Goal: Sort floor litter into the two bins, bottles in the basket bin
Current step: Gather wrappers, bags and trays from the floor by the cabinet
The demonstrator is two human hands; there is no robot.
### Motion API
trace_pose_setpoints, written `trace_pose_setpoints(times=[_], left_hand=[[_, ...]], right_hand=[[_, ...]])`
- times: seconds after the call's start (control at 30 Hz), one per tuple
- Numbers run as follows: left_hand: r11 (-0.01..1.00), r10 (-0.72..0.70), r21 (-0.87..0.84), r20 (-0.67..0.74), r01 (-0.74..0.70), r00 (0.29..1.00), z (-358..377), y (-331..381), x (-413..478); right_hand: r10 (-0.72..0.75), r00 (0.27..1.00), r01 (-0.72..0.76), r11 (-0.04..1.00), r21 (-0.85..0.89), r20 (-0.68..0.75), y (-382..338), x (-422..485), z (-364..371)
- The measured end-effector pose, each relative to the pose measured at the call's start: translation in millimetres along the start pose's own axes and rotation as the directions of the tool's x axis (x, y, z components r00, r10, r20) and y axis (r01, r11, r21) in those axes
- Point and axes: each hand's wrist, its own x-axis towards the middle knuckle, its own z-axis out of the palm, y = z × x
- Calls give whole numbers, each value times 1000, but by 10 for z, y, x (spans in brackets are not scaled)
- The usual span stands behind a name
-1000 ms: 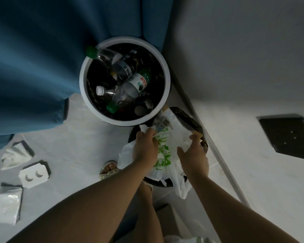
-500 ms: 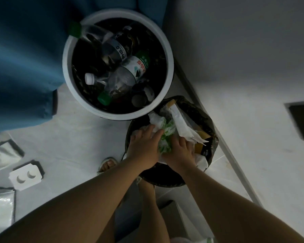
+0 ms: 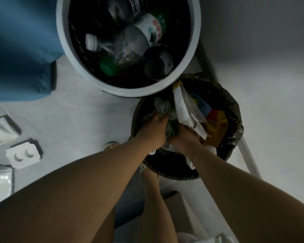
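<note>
A white-rimmed basket bin (image 3: pixel 74 65) at the top holds several plastic bottles (image 3: pixel 130 41). Right below it stands a smaller bin with a black liner (image 3: pixel 233 109), filled with paper and coloured wrappers. My left hand (image 3: pixel 154 128) and my right hand (image 3: pixel 184 139) are both down inside this bin, pressing a crumpled white and green plastic bag (image 3: pixel 170 118) into it. The fingers of both hands are curled into the bag. A white paper bag (image 3: pixel 184 109) sticks up beside my right hand.
On the floor at the left lie a white cardboard cup holder (image 3: pixel 23 156), a crumpled white wrapper (image 3: pixel 0 132) and a clear plastic bag (image 3: pixel 0 181). A blue curtain (image 3: pixel 19 50) hangs top left. The wall (image 3: pixel 261 50) is at the right, and my foot (image 3: pixel 110 145) stands near the bin.
Both hands pushed the white and green bag from above the rim down into the lined bin. My head moved closer, so both bins look larger.
</note>
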Motion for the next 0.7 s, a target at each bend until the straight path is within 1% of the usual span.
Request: trace_pose_setpoints(times=[0.07,0.17,0.23,0.27,0.37,0.47,0.6,0.7], left_hand=[[1000,5,-18,-33,-6,999,-67,40,-176],[999,31,-23,-91,-34,995,-263,126,-521],[999,20,-43,-135,-26,991,-401,156,-780],[999,10,-49,-159,-18,987,-464,159,-918],[997,-33,-74,-233,16,972,-670,155,-1347],[993,-94,-98,-306,66,947,-857,145,-1817],[979,-184,-158,-388,131,903,-988,100,-2488],[951,-276,-255,-437,177,856,-1031,17,-2991]], right_hand=[[31,999,-32,997,70,21,-81,-190,-68],[74,990,-95,978,186,118,-201,-530,-251],[101,988,-128,960,248,121,-286,-758,-389],[98,989,-123,961,249,108,-334,-883,-457],[80,996,-87,975,205,44,-525,-1278,-670],[41,999,-43,981,188,19,-782,-1685,-869],[-76,997,75,995,65,16,-1173,-2226,-1096],[-181,982,182,983,-24,46,-1517,-2591,-1187]])
